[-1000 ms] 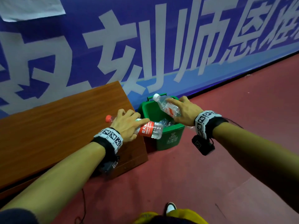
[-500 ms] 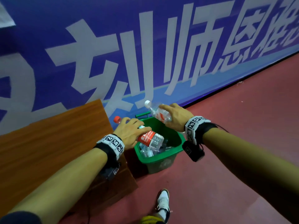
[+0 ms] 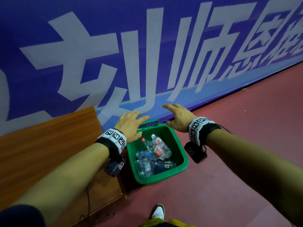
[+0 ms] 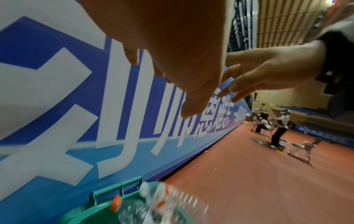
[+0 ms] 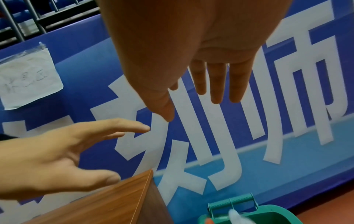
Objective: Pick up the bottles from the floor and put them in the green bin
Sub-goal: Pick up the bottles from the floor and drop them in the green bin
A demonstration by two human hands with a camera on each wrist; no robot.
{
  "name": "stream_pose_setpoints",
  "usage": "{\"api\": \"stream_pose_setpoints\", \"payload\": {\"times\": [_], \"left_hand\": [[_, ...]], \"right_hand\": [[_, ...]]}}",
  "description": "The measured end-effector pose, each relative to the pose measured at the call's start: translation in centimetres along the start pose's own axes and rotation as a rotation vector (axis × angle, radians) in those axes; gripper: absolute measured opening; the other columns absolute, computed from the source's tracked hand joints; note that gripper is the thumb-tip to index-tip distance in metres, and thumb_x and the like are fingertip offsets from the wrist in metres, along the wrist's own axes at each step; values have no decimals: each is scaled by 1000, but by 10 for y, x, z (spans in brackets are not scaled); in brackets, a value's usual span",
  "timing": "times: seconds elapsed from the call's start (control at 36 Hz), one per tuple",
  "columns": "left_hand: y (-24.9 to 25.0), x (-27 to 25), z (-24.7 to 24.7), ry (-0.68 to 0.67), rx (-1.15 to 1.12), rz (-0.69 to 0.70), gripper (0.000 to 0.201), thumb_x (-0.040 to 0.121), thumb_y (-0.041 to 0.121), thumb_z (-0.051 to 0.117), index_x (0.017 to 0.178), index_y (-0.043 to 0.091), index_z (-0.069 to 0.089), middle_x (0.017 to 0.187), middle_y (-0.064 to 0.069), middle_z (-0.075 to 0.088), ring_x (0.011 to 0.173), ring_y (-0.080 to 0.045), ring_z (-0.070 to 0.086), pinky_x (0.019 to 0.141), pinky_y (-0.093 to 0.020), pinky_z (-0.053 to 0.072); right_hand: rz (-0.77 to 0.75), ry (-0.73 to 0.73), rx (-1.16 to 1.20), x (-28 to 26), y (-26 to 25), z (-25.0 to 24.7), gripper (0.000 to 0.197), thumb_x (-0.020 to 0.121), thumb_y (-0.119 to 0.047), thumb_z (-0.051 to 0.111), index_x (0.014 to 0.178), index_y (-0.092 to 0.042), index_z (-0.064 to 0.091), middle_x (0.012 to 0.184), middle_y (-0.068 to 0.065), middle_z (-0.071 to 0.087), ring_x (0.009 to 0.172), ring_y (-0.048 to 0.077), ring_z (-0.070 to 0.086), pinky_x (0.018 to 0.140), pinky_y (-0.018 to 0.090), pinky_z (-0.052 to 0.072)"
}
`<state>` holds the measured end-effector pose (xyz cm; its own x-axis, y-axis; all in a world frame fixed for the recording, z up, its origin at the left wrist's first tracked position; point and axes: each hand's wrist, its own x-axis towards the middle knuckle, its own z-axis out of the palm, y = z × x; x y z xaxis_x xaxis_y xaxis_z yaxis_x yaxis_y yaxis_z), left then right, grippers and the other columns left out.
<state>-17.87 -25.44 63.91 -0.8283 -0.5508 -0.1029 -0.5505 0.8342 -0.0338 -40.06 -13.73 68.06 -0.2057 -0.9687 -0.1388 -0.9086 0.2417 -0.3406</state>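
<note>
The green bin [image 3: 182,167] stands on the red floor against the blue banner wall, with several clear plastic bottles inside. Two bottles lie on top of the pile: one with a red cap [image 3: 146,143] and one with a white cap [image 3: 161,147]. My left hand [image 3: 131,124] hovers over the bin's far left corner, fingers straight and spread, holding nothing. My right hand [image 3: 177,117] hovers over the far right corner, also open and empty. In the left wrist view the two bottles [image 4: 168,201] blur past above the bin rim [image 4: 84,212]. The right wrist view shows the bin's handle [image 5: 231,202].
A low wooden table [image 3: 49,145] stands directly left of the bin. The blue banner wall [image 3: 147,54] runs behind. Red floor [image 3: 246,136] stretches to the right. My white shoe [image 3: 157,212] is just in front of the bin. Other people [image 4: 279,128] are far down the hall.
Both hands have let go of their bottles, which have dropped into the bin. The hands now stand open and empty above its far rim.
</note>
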Motion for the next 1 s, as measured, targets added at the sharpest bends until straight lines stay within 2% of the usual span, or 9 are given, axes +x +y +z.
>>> {"api": "stream_pose_setpoints", "payload": {"times": [0.08,0.17,0.31,0.36,0.47,0.61,0.81,0.92,1.0], "left_hand": [[-12,-12,11,-62,-43,-80,80,88,46,60,156,37,18,160,-8,26,147,-28,22,118,-51,22],[-15,-37,21,-98,-65,-175,85,86,49,62,156,36,16,161,-9,21,147,-29,21,117,-52,23],[-11,-96,29,-114,-115,-349,86,84,53,62,156,38,18,163,-7,15,149,-27,17,119,-52,18],[-7,-128,30,-129,-135,-413,85,84,54,63,155,39,19,163,-7,15,149,-27,15,119,-54,16],[12,-203,32,-137,-161,-558,84,83,60,61,154,41,19,163,-6,16,149,-27,15,118,-61,12],[58,-313,42,-127,-214,-773,86,84,64,58,154,44,13,163,-5,15,150,-28,14,119,-61,10],[129,-460,54,-130,-257,-1046,89,82,65,60,154,44,11,164,-5,13,150,-28,11,120,-59,9],[165,-551,58,-65,-277,-1204,89,82,64,62,154,42,14,163,-7,16,150,-28,14,119,-58,14],[194,-623,63,-52,-272,-1322,89,83,63,62,154,43,13,163,-7,16,150,-28,14,120,-57,15]], "right_hand": [[-33,-66,-38,0,-4,9,76,86,-38,66,152,-25,31,148,13,40,130,33,49,106,42,42],[-67,-123,-87,-5,-15,16,73,86,-44,64,150,-26,35,143,10,45,122,31,54,101,41,45],[-191,-144,-165,-28,-48,30,71,87,-54,61,148,-28,37,142,6,47,125,29,53,100,38,44],[-247,-148,-188,-41,-63,37,71,86,-57,59,148,-30,37,142,4,46,125,29,53,99,40,45],[-387,-170,-197,-75,-94,58,74,85,-60,58,149,-30,36,142,5,46,124,33,53,98,43,45],[-544,-219,-165,-125,-133,93,76,84,-60,60,149,-28,36,141,8,47,124,32,53,98,41,45],[-711,-367,-139,-209,-204,139,80,84,-64,57,152,-31,28,158,14,28,139,34,39,111,42,38],[-938,-361,-84,-264,-259,158,70,88,-54,60,148,-27,37,148,5,39,130,29,47,101,38,45],[-1058,-373,-26,-311,-304,177,67,87,-50,63,146,-25,42,145,2,43,128,24,49,101,35,45]]}}
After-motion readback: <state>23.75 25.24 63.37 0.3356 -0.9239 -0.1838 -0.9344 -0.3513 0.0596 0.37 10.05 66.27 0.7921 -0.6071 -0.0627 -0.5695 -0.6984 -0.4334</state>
